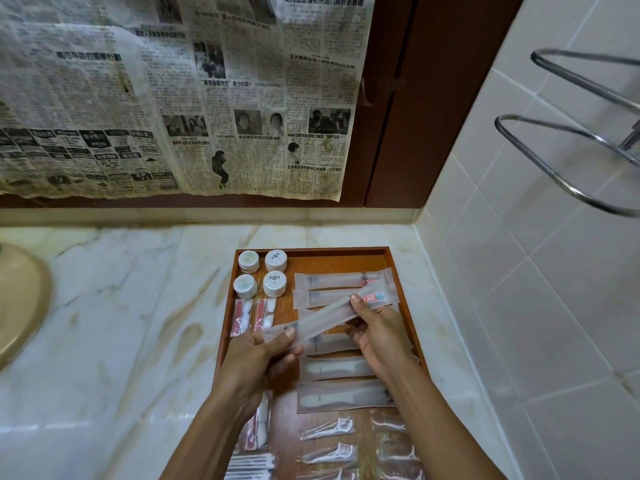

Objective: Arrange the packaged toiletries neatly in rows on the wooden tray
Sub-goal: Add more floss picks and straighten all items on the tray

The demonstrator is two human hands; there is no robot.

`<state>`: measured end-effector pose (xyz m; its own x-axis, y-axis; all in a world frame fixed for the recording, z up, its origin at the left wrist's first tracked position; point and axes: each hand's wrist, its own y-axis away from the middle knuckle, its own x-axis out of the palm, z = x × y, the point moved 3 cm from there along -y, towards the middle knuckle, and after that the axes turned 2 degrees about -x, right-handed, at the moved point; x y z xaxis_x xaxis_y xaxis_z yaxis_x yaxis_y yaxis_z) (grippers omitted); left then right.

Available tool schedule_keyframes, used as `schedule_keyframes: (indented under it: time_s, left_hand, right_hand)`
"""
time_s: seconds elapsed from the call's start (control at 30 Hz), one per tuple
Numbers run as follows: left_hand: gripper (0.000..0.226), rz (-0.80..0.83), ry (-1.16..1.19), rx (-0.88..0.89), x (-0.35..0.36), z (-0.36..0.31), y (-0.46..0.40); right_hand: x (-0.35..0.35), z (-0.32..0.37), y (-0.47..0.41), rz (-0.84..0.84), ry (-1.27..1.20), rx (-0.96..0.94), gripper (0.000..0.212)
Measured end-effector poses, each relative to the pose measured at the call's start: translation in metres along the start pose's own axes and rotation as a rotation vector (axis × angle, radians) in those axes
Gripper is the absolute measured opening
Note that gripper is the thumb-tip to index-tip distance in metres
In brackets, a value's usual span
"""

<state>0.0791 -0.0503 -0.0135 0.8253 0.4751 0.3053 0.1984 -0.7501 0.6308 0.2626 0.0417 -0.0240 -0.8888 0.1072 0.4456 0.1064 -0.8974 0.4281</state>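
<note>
Above tray (pixel 408 306), packet (pixel 322 318), seemingly two-handed.

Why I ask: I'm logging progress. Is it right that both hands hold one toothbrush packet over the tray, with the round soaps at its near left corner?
Not quite: the soaps sit at the tray's far left corner, as the head view shows. Both the left hand and right hand do hold one toothbrush packet over it.

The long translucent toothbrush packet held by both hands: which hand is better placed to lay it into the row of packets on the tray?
Probably the right hand. It grips the long translucent toothbrush packet directly above the row of similar packets on the wooden tray; the left hand holds the end outside the row.
</note>
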Motion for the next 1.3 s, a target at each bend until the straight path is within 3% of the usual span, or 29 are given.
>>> schedule_keyframes:
  time_s: [0.27, 0.47, 0.73, 1.03, 1.13, 1.3]
  left_hand:
    - [0.005, -0.090, 0.136, 0.027, 0.006, -0.005, -0.003]
    - [0.008, -0.119, -0.046, 0.111, -0.001, -0.011, -0.011]
    - [0.008, -0.127, -0.007, 0.119, -0.010, -0.017, -0.026]
    - [0.021, -0.031, -0.173, 0.127, -0.004, -0.041, -0.037]
    - [0.031, -0.032, -0.118, 0.129, 0.007, -0.052, -0.040]
    - [0.029, -0.084, -0.065, 0.143, 0.016, -0.059, -0.051]
  right_hand:
    - [-0.001, 0.001, -0.001, 0.059, -0.042, 0.083, 0.027]
    - [-0.010, 0.009, -0.006, 0.054, -0.025, 0.138, 0.022]
    - [-0.020, 0.020, -0.016, 0.047, 0.224, 0.146, 0.025]
    - [-0.011, 0.057, -0.035, 0.114, 0.561, 0.079, 0.024]
    - [-0.010, 0.062, -0.044, 0.067, 0.529, 0.029, 0.020]
    - [-0.013, 0.048, -0.051, -0.045, 0.367, 0.063, 0.024]
